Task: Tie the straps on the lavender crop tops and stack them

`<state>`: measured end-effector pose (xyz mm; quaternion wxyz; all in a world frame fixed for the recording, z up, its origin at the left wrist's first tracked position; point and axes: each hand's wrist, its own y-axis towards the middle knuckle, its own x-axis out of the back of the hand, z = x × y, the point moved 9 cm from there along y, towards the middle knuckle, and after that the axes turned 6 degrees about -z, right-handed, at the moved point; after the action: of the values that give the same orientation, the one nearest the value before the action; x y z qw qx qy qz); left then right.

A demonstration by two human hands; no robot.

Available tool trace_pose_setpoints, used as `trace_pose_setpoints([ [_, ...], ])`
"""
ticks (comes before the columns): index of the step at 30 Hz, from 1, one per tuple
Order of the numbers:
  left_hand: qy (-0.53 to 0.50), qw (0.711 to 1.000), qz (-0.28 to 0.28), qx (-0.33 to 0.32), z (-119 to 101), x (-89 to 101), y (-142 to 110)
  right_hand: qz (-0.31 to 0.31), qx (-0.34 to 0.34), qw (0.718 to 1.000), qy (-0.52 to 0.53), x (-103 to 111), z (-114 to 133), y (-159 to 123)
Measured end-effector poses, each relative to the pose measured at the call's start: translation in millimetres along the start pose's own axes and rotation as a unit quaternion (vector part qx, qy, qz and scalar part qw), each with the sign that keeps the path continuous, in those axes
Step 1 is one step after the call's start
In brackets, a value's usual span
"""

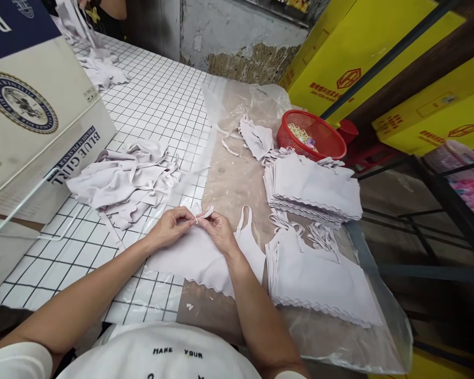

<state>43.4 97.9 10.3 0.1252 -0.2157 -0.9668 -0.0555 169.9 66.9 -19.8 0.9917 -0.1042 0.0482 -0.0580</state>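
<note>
A pale lilac fabric piece (199, 258) with a scalloped lower edge lies flat in front of me. My left hand (170, 226) and my right hand (218, 229) meet above its top edge, both pinching one of its thin straps (204, 214) between fingertips. A second strap loop (245, 218) sticks up just right of my right hand.
Loose lilac pieces (122, 181) are heaped at left beside a Blue Girl carton (35, 121). Two neat stacks (314, 189) (319, 276) lie at right on clear plastic sheet (229, 173). A red basket (312, 134) stands behind them. Another person's hand shows far back left.
</note>
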Motion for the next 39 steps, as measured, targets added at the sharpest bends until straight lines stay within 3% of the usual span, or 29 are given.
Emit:
trace_pose_setpoints([
  [6,0.081,0.995,0.032,-0.051,-10.5,-2.5,-3.2,0.014,0.063,0.994,-0.09,2.7,10.1,-1.9],
  [9,0.213,0.969,0.083,-0.096,-15.6,-11.3,-8.7,0.022,0.083,0.983,-0.164,8.7,17.8,-5.0],
  [12,0.282,0.946,0.124,-0.097,-11.2,-18.6,-12.1,0.043,0.102,0.963,-0.247,12.1,24.2,-8.9],
  [19,0.261,0.954,0.127,-0.076,-2.9,-21.4,-11.4,0.134,0.165,0.911,-0.352,0.7,28.1,-18.7],
  [39,0.247,0.957,0.132,-0.078,-0.3,-24.7,-10.5,0.158,0.208,0.881,-0.395,-14.3,27.5,-25.2],
])
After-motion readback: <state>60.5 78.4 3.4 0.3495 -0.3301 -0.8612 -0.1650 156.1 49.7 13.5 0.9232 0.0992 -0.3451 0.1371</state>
